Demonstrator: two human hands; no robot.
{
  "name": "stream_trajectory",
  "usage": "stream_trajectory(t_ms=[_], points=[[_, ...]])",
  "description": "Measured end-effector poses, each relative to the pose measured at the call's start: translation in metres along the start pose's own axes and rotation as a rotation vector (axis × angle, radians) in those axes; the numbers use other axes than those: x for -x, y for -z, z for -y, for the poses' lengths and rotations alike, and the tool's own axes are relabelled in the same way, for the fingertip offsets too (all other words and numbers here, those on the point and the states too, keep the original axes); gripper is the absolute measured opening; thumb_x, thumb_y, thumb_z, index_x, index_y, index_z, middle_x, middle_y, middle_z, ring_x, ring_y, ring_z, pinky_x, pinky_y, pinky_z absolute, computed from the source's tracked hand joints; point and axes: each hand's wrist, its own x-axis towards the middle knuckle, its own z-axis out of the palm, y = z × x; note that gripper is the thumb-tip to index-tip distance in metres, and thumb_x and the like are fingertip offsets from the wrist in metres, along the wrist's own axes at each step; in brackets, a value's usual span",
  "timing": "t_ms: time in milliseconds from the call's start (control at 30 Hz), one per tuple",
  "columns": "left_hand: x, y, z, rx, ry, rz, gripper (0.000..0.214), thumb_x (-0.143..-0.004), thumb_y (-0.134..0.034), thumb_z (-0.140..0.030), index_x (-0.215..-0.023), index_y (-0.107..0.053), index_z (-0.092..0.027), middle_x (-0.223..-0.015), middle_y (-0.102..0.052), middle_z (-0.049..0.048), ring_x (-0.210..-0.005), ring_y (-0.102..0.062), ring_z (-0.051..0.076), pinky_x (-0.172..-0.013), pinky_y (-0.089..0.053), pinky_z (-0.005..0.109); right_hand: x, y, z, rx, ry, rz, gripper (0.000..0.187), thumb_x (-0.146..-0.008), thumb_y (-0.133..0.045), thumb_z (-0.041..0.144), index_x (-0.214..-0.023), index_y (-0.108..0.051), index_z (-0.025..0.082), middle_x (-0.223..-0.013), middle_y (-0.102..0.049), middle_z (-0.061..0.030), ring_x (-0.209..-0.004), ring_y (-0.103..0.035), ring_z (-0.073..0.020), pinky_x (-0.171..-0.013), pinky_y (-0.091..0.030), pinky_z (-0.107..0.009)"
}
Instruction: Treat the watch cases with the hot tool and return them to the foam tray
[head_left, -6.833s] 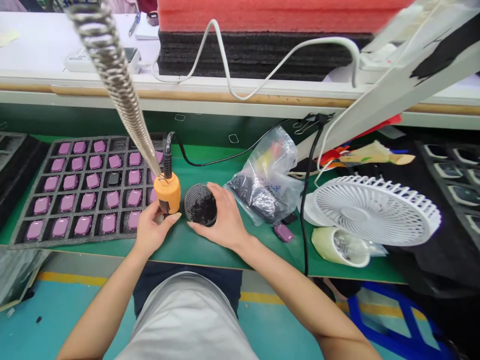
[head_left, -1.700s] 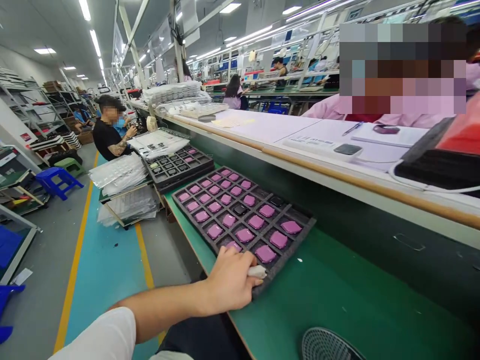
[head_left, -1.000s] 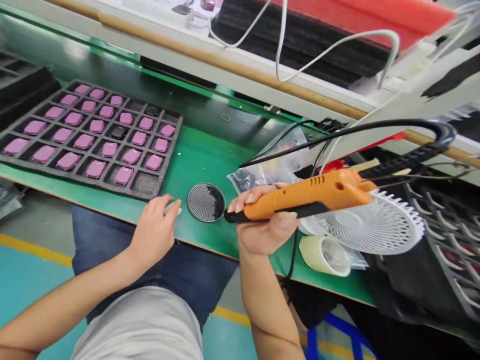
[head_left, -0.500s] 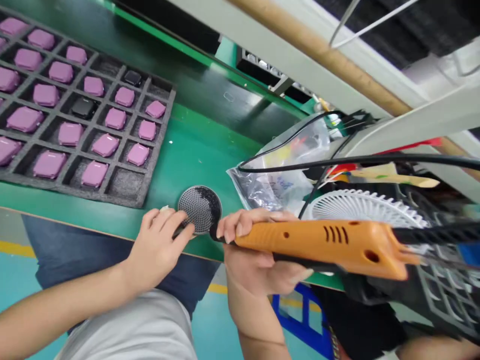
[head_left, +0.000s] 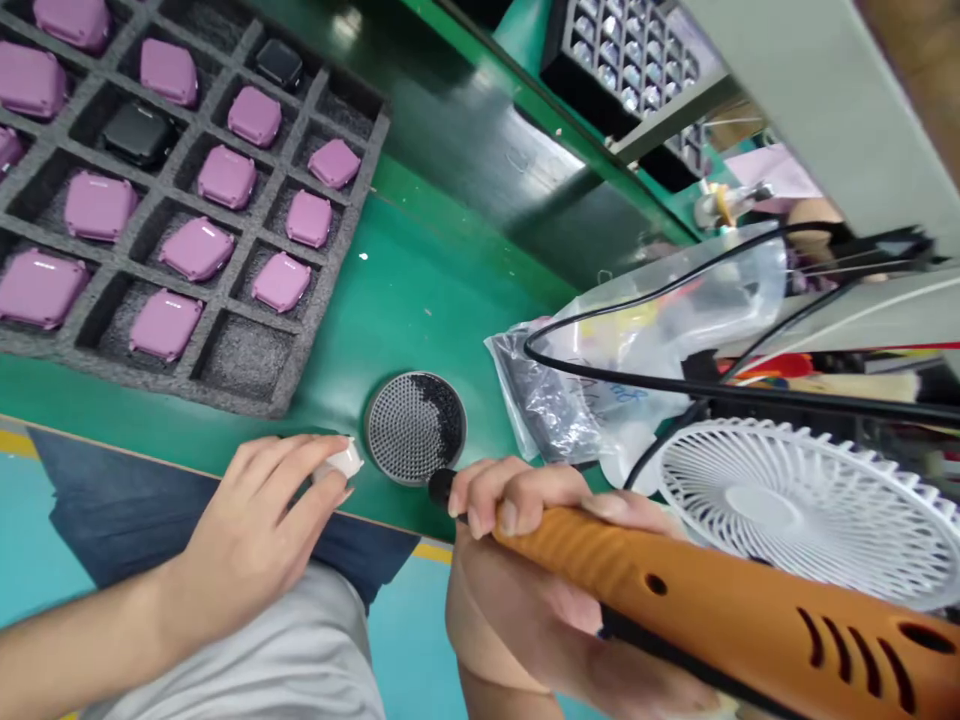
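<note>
My right hand [head_left: 525, 540] is closed round an orange electric screwdriver [head_left: 712, 610], whose black tip [head_left: 441, 487] points at the near edge of a round black mesh dish [head_left: 415, 427] on the green mat. My left hand [head_left: 255, 530] rests at the table's front edge just left of the dish, its fingers pinched on a small white piece [head_left: 341, 463]. A black foam tray [head_left: 247, 355] of purple square cases [head_left: 196, 248] lies to the upper left, with its nearest cell bare.
A clear plastic bag [head_left: 600, 370] of small parts lies right of the dish. A white fan [head_left: 795, 505] lies flat at the right. A black cable [head_left: 675, 385] crosses over the bag. A grey parts rack [head_left: 637, 60] sits under the shelf behind.
The view has closed in on the dish. The screwdriver has swung lower right with its tip staying by the dish. My left hand has slid slightly left, showing the white piece.
</note>
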Motion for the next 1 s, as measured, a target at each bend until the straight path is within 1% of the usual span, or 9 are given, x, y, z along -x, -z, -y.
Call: stream_trajectory(t_ms=[67, 133, 433, 500, 600, 667, 700, 900, 1000], points=[[-0.002, 0.000, 0.000, -0.016, 0.019, -0.003, 0.028, -0.094, -0.072, -0.011, -0.121, -0.065, -0.012, -0.133, -0.067, 0.0152, -0.114, -0.063, 0.028, -0.094, -0.050, 0.045, -0.001, -0.002, -0.001, 0.009, 0.005, -0.006, 0.071, -0.098, -0.011, 0.078, -0.117, -0.058, 0.028, -0.082, -0.057, 0.0017, -0.066, -0.057, -0.0156, -0.055, -0.049, -0.037], [-0.003, -0.002, -0.002, -0.032, 0.044, -0.011, 0.028, -0.094, -0.073, -0.014, -0.121, -0.064, -0.011, -0.131, -0.067, 0.0153, -0.113, -0.063, 0.028, -0.092, -0.050, 0.044, -0.001, -0.004, 0.000, 0.022, 0.017, -0.013, 0.073, -0.100, -0.005, 0.074, -0.117, -0.058, 0.027, -0.081, -0.056, 0.0014, -0.065, -0.056, -0.0149, -0.055, -0.048, -0.036], [-0.005, -0.005, -0.002, -0.015, 0.060, -0.038, 0.027, -0.093, -0.074, -0.011, -0.118, -0.065, -0.012, -0.126, -0.071, 0.0127, -0.109, -0.064, 0.027, -0.090, -0.050, 0.043, 0.001, -0.006, -0.001, 0.020, 0.025, -0.021, 0.076, -0.100, 0.002, 0.072, -0.116, -0.057, 0.026, -0.078, -0.054, 0.0015, -0.065, -0.055, -0.0143, -0.056, -0.047, -0.036], [-0.004, -0.004, -0.002, -0.005, 0.060, -0.034, 0.028, -0.092, -0.074, -0.010, -0.119, -0.066, -0.012, -0.127, -0.071, 0.0125, -0.110, -0.064, 0.027, -0.091, -0.050, 0.043, 0.001, -0.006, -0.001, 0.023, 0.038, -0.028, 0.071, -0.101, -0.006, 0.073, -0.117, -0.057, 0.026, -0.079, -0.054, 0.0022, -0.064, -0.055, -0.0137, -0.056, -0.047, -0.036], [-0.004, -0.005, -0.003, -0.008, 0.031, -0.002, 0.035, -0.093, -0.068, -0.006, -0.127, -0.067, -0.016, -0.130, -0.071, 0.0102, -0.112, -0.063, 0.027, -0.093, -0.048, 0.045, 0.000, 0.000, 0.004, 0.109, -0.010, 0.043, 0.057, -0.095, -0.042, 0.078, -0.124, -0.056, 0.031, -0.085, -0.055, 0.0018, -0.069, -0.057, -0.0159, -0.060, -0.050, -0.038], [-0.007, -0.006, -0.004, -0.029, 0.008, 0.027, 0.040, -0.093, -0.064, -0.005, -0.130, -0.068, -0.019, -0.132, -0.071, 0.0087, -0.111, -0.062, 0.027, -0.093, -0.046, 0.047, -0.001, 0.007, 0.010, 0.187, -0.077, 0.101, 0.057, -0.086, -0.063, 0.075, -0.126, -0.056, 0.035, -0.090, -0.056, 0.0003, -0.077, -0.061, -0.0199, -0.063, -0.053, -0.041], [-0.009, -0.008, -0.005, -0.043, -0.002, 0.038, 0.040, -0.094, -0.062, -0.006, -0.131, -0.069, -0.019, -0.132, -0.071, 0.0083, -0.111, -0.061, 0.027, -0.092, -0.045, 0.047, -0.001, 0.010, 0.013, 0.212, -0.104, 0.112, 0.058, -0.084, -0.068, 0.073, -0.126, -0.056, 0.036, -0.091, -0.056, -0.0005, -0.080, -0.062, -0.0218, -0.064, -0.054, -0.043], [-0.020, -0.015, -0.004, -0.089, -0.045, 0.052, 0.038, -0.096, -0.059, -0.011, -0.130, -0.071, -0.022, -0.132, -0.070, 0.0085, -0.109, -0.059, 0.028, -0.086, -0.045, 0.045, -0.001, 0.021, 0.026, 0.234, -0.130, 0.084, 0.047, -0.085, -0.069, 0.064, -0.124, -0.058, 0.040, -0.091, -0.056, -0.0004, -0.081, -0.063, -0.0239, -0.061, -0.055, -0.044], [-0.018, -0.017, -0.003, -0.017, -0.073, 0.037, 0.032, -0.096, -0.064, -0.014, -0.125, -0.072, -0.024, -0.133, -0.071, 0.0054, -0.108, -0.061, 0.026, -0.087, -0.046, 0.043, 0.004, 0.015, 0.023, 0.220, -0.068, 0.020, 0.033, -0.095, -0.059, 0.057, -0.123, -0.057, 0.041, -0.082, -0.053, 0.0025, -0.071, -0.060, -0.0204, -0.057, -0.055, -0.041]])
